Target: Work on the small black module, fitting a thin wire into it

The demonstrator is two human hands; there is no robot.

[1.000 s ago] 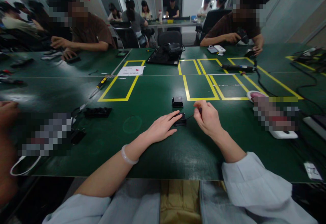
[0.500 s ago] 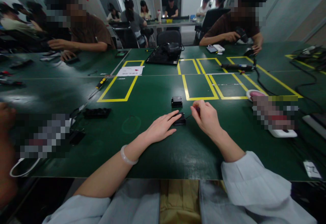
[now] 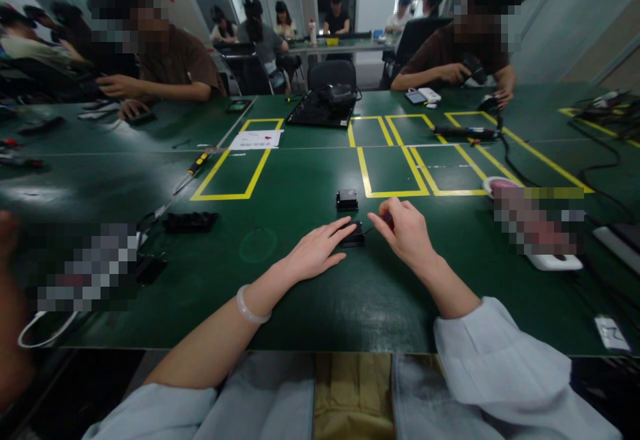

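My left hand (image 3: 316,252) lies flat on the green table (image 3: 310,307), fingers stretched out, its fingertips resting on a small black block (image 3: 355,235). My right hand (image 3: 404,232) is closed in a pinch around a thin dark tool (image 3: 374,227) whose tip points at that block. A second small black block (image 3: 347,200) sits just beyond, apart from both hands. A pale bangle is on my left wrist.
Yellow taped rectangles (image 3: 395,173) mark the table ahead. A long black part (image 3: 191,221) and a yellow-handled screwdriver (image 3: 193,170) lie to the left, a white device (image 3: 553,261) and cables to the right. Other people work at the far side and at my left.
My right hand has shifted slightly left, toward the black block. My left hand stays on the block.
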